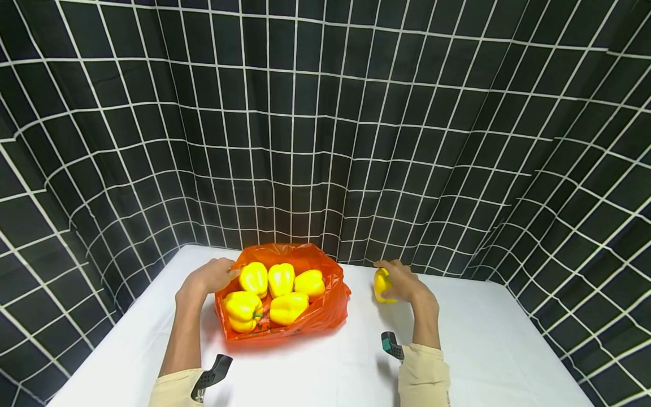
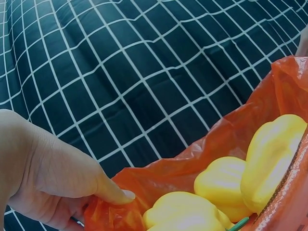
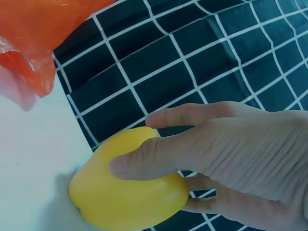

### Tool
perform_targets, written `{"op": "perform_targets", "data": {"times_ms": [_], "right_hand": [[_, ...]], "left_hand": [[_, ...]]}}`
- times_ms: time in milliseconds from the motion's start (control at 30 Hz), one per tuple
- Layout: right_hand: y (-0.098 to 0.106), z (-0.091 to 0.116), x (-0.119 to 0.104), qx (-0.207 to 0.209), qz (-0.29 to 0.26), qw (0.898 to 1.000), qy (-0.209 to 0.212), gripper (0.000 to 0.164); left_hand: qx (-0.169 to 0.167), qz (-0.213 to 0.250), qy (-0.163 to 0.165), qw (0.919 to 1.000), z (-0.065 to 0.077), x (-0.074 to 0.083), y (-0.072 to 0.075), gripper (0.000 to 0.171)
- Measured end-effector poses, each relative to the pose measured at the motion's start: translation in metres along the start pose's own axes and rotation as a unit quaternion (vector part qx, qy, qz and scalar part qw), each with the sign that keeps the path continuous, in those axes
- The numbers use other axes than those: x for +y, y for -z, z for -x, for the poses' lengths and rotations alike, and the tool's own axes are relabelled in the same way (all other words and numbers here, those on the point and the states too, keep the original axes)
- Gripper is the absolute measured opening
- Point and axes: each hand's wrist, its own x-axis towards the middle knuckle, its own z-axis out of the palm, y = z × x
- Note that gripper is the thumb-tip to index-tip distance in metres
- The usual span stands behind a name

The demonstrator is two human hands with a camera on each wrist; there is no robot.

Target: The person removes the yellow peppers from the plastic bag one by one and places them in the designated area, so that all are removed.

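An orange-red plastic bag (image 1: 325, 312) lies on the table with its mouth open toward me. Inside it are several yellow bell peppers (image 1: 281, 279), some with green stems. My left hand (image 1: 209, 276) pinches the bag's left rim between thumb and fingers; in the left wrist view the thumb presses on the plastic (image 2: 118, 216). To the right of the bag, my right hand (image 1: 404, 282) grips a single yellow bell pepper (image 3: 130, 192), thumb across its near side and fingers round the other side. That pepper is apart from the bag, and the hand partly hides it.
A white cloth covers the table (image 1: 488, 339). Behind it and at both sides hangs a black curtain (image 1: 305, 141) with a white grid. Each wrist wears a small dark device (image 1: 212, 376) near the beige sleeve (image 1: 424, 373).
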Motion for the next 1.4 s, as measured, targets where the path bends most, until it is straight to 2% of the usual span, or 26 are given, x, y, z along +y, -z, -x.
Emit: {"op": "perform_targets", "data": {"times_ms": [200, 467, 733, 833, 933, 1067, 1133, 1233, 1400], "right_hand": [[0.001, 0.002, 0.002, -0.004, -0.004, 1.0, 0.014, 0.072], [0.008, 0.008, -0.005, -0.014, -0.014, 1.0, -0.004, 0.075], [0.027, 0.018, -0.027, 0.03, -0.021, 0.999, 0.025, 0.071], [0.035, 0.024, -0.041, 0.047, -0.026, 0.997, 0.048, 0.07], [0.039, 0.029, -0.057, 0.071, -0.023, 0.993, 0.092, 0.068], [0.04, 0.034, -0.079, 0.106, -0.022, 0.98, 0.168, 0.063], [0.039, 0.037, -0.092, 0.114, -0.026, 0.974, 0.193, 0.062], [0.035, 0.039, -0.111, 0.115, -0.031, 0.968, 0.219, 0.061], [0.02, 0.035, -0.144, 0.089, -0.017, 0.966, 0.242, 0.06]], "left_hand": [[-0.001, -0.002, -0.003, 1.0, -0.001, -0.001, 0.0, 0.036], [-0.007, 0.001, -0.003, 1.0, 0.0, -0.003, -0.001, 0.033], [-0.014, 0.003, -0.002, 0.9999, 0.0, -0.003, -0.001, 0.033], [-0.012, 0.0, -0.005, 0.9999, -0.001, -0.002, -0.002, 0.031], [-0.012, 0.0, -0.011, 0.9999, -0.001, 0.0, -0.002, 0.03], [-0.013, 0.005, -0.013, 0.9998, 0.0, 0.001, -0.002, 0.031], [-0.014, 0.005, -0.013, 0.9998, 0.001, 0.001, -0.002, 0.032], [-0.015, 0.001, -0.01, 0.9998, 0.002, 0.001, -0.002, 0.032], [-0.014, -0.001, -0.007, 0.9999, 0.0, 0.0, -0.003, 0.032]]}}
